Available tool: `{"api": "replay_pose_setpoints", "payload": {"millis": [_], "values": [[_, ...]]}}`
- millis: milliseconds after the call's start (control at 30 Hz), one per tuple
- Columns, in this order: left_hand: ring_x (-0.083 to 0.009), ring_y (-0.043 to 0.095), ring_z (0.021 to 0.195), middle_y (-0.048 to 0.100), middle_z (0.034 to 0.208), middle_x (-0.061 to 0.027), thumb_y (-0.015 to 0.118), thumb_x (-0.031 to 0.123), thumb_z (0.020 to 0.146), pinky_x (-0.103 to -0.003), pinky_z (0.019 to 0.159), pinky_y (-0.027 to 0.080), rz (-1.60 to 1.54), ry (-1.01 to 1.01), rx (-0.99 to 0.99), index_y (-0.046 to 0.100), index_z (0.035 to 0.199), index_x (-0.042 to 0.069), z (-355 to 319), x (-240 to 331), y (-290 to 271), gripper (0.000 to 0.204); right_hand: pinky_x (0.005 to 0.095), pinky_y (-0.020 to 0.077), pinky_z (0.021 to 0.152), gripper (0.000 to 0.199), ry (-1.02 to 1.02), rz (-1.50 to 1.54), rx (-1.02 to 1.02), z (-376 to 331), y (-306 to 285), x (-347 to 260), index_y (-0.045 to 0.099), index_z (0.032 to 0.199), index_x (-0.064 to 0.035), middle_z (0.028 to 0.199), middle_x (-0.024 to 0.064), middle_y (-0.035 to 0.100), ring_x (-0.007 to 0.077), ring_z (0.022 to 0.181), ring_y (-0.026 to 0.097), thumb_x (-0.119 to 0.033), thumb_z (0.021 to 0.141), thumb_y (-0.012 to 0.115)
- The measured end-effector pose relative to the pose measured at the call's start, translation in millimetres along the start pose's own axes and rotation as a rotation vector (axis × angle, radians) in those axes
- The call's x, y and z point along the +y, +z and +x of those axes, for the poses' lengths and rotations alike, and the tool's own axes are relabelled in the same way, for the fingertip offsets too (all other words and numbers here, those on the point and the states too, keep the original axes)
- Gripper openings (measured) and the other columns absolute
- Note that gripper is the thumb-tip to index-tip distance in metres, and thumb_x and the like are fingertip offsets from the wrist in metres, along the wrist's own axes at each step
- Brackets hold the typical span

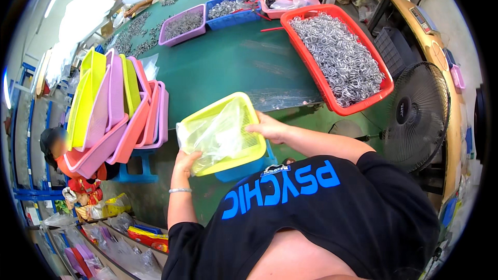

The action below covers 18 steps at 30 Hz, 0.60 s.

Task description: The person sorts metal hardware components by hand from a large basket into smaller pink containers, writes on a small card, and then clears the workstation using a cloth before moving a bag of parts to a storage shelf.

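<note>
In front of my body I hold a yellow-green plastic basket (257,151), tilted and off the table. A crumpled clear plastic bag (222,132) lies inside it and hangs over its left rim. My left hand (187,163) is closed on the basket's near left corner, thumb over the bag's edge. On the right side, my right hand (270,127) grips the rim with the fingers partly hidden. Whether anything small is in the bag, I cannot tell. Under the basket shows a blue stool or bin (268,164).
A large red basket (385,91) heaped with metal rings or hooks stands on the green table (223,70). Stacked coloured baskets (116,80) lean at the left, near another person (55,144). A floor fan (417,116) stands at the right. Small metal parts fill purple and blue trays behind.
</note>
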<state>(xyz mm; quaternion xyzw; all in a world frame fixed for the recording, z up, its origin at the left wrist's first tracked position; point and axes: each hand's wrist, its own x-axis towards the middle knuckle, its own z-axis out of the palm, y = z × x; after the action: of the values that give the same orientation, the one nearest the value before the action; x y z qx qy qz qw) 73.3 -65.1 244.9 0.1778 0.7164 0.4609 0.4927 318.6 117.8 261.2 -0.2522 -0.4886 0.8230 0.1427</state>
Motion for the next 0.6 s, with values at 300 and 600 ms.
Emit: {"api": "replay_pose_setpoints", "payload": {"millis": [300,600], "values": [[-0.0250,0.059,0.082,0.059,0.098,-0.0146,0.056,-0.005,0.071,-0.035,0.070,0.049,0.080,-0.186,0.422,0.052,0.104,-0.006,-70,-79,-29,0.033,0.0278,0.0431,0.055,0.068,0.453,-0.456,-0.033,-65,-47,14,0.033,0.127,-0.0051,0.111,0.0140,0.052,0.0178,0.079,0.053,-0.042,0.077,0.058],[-0.0215,0.058,0.082,0.059,0.096,-0.0130,0.060,0.002,0.069,-0.031,0.072,0.046,0.042,-0.229,0.555,0.053,0.104,-0.006,-141,-118,-18,0.036,0.0254,0.0364,0.038,0.019,0.477,-0.489,0.257,-68,-130,73,0.058,0.080,-0.0053,0.065,0.0025,0.052,0.0114,0.049,0.047,-0.024,0.077,0.055]]}}
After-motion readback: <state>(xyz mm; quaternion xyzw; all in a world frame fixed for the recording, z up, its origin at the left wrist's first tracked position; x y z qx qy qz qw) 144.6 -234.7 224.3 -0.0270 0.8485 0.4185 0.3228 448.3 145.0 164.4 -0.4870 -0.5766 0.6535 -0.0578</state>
